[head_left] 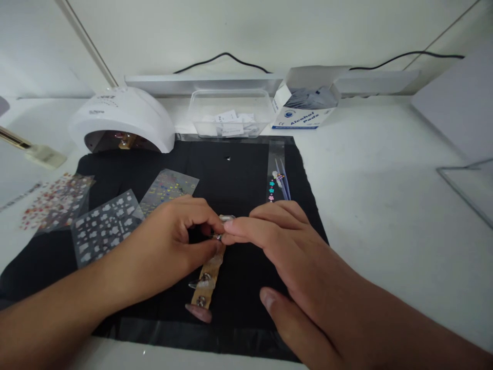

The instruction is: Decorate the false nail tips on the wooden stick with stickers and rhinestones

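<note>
A tan wooden strip (208,294) lies lengthwise in front of me, carrying small metal holders with false nails on them. A pinkish false nail (198,312) sits at its near end, and a clear false nail (200,282) just above. At the far part of the strip, my left hand (188,231) pinches a small shiny metal holder between thumb and index finger; the fingers partly hide it. My right hand (285,241) has its index finger stretched out, its tip touching beside a clear false nail (227,218), with the thumb spread well apart.
A black mat (246,185) holds sticker sheets (108,223) at left, tweezers (285,180) and a strip of flower decorations (271,187) at right. Behind stand a white nail lamp (127,115), a clear plastic box (231,113) with packets, and an alcohol pads box (304,115).
</note>
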`<state>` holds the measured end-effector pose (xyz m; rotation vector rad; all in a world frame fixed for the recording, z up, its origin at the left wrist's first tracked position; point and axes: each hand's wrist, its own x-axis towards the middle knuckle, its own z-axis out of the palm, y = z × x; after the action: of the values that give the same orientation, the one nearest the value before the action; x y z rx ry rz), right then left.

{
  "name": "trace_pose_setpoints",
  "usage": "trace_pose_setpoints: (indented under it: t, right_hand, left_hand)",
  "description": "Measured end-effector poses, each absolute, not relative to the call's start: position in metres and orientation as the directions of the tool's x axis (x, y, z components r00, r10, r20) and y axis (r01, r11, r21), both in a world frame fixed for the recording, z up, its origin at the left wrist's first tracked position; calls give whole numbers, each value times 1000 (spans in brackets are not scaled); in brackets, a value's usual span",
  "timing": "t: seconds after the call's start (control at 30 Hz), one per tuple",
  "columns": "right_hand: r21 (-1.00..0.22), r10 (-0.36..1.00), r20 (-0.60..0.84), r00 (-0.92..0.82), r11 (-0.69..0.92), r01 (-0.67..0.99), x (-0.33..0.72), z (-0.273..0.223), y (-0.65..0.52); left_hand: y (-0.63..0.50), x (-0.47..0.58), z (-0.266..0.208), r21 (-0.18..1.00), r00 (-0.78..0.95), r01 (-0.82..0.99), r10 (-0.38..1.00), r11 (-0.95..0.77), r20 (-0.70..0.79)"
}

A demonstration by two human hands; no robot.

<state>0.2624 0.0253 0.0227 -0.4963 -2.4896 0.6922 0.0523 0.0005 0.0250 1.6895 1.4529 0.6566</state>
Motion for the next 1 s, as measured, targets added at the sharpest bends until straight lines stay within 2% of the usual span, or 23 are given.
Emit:
trace_pose_setpoints:
  t: [0.27,0.53,1.0]
  right_hand:
    - [-559,461,363,-810,803,206,263,26,25]
    - [-558,460,362,-811,804,206,263,24,27]
    - [-565,456,372,-809,802,192,262,23,27]
  left_hand:
    - [0,52,25,857,218,514,969,-12,-118]
    - [-1,51,27,837,256,543,962,-58,-99]
    - [1,49,28,806,217,591,970,-42,-109]
